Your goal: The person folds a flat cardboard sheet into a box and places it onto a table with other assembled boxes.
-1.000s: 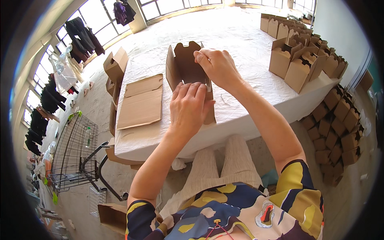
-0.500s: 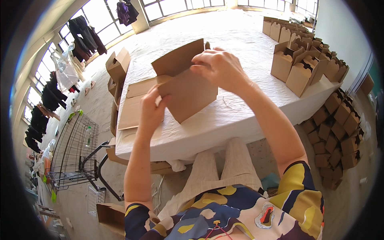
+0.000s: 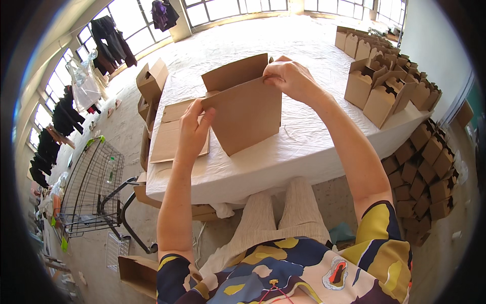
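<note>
Upright on the white-covered table (image 3: 304, 147) stands a brown cardboard box (image 3: 248, 119), its top open and a broad flap raised at the back. My left hand (image 3: 194, 124) grips the box's left upper edge, thumb on the front panel and fingers round the side. At the far right top corner, my right hand (image 3: 291, 78) pinches the cardboard between thumb and fingers. Flat cardboard sheets (image 3: 169, 131) lie on the table beside the box, partly behind my left hand and wrist.
Folded boxes with handle tops (image 3: 387, 96) stand in rows at the table's right. More boxes are piled on the floor (image 3: 425, 172) below them. Boxes (image 3: 151, 83) also stand past the left table edge. A wire cart (image 3: 91, 182) is on the left, near hanging dark clothes (image 3: 109, 43).
The box has turned slightly and its front panel faces me more squarely. My right hand has shifted a little right, to the corner; my left hand keeps its hold.
</note>
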Motion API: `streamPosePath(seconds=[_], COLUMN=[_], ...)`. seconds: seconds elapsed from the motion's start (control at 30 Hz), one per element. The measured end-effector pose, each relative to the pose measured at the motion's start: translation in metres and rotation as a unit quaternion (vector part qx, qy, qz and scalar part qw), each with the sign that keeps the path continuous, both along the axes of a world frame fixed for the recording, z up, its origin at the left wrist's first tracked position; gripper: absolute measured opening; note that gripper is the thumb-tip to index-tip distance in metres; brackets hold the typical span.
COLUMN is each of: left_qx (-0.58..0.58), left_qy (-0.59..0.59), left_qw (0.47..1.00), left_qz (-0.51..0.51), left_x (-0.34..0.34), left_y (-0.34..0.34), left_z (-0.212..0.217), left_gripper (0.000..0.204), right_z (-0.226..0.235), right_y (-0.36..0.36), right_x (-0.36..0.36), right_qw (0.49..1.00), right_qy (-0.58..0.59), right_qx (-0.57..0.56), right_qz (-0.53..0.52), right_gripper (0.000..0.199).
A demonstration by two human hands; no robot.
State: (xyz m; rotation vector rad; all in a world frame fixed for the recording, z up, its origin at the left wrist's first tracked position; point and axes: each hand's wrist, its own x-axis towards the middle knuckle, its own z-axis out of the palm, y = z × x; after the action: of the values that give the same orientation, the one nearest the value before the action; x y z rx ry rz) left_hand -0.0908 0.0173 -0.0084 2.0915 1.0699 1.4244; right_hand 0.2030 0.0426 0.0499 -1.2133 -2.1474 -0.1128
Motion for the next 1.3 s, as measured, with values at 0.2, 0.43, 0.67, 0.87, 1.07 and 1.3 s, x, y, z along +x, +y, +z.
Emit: streamPosePath(seconds=[0.2, 0.43, 0.67, 0.87, 1.07, 1.3], left_qx=[0.039, 0.006, 0.037, -0.031, -0.056, 0.014], left_qy=[-0.043, -0.078, -0.183, -0.229, -0.159, -0.072], left_qw=[0.998, 0.994, 0.981, 0.973, 0.984, 0.992], left_qz=[0.03, 0.075, 0.048, -0.022, 0.057, 0.107], left_x=[0.011, 0.014, 0.036, 0.032, 0.026, 0.031], left_y=[0.004, 0.019, 0.017, 0.016, 0.017, 0.028], left_z=[-0.004, -0.027, -0.014, -0.005, -0.001, -0.001], left_gripper=[0.021, 0.027, 0.02, 0.02, 0.02, 0.012], right_z=[-0.001, -0.007, -0.022, -0.012, -0.007, -0.009], right_y=[-0.019, -0.026, -0.025, -0.033, -0.029, -0.026], right_x=[-0.006, -0.009, -0.006, -0.012, -0.02, -0.028], right_qw=[0.997, 0.995, 0.995, 0.999, 0.999, 0.992], right_qy=[0.039, 0.031, 0.043, 0.03, -0.012, -0.075], right_qx=[-0.061, 0.059, 0.081, 0.004, -0.015, -0.026], right_qz=[0.014, 0.079, 0.043, 0.008, -0.037, -0.095], right_gripper=[0.011, 0.01, 0.013, 0.016, 0.019, 0.02])
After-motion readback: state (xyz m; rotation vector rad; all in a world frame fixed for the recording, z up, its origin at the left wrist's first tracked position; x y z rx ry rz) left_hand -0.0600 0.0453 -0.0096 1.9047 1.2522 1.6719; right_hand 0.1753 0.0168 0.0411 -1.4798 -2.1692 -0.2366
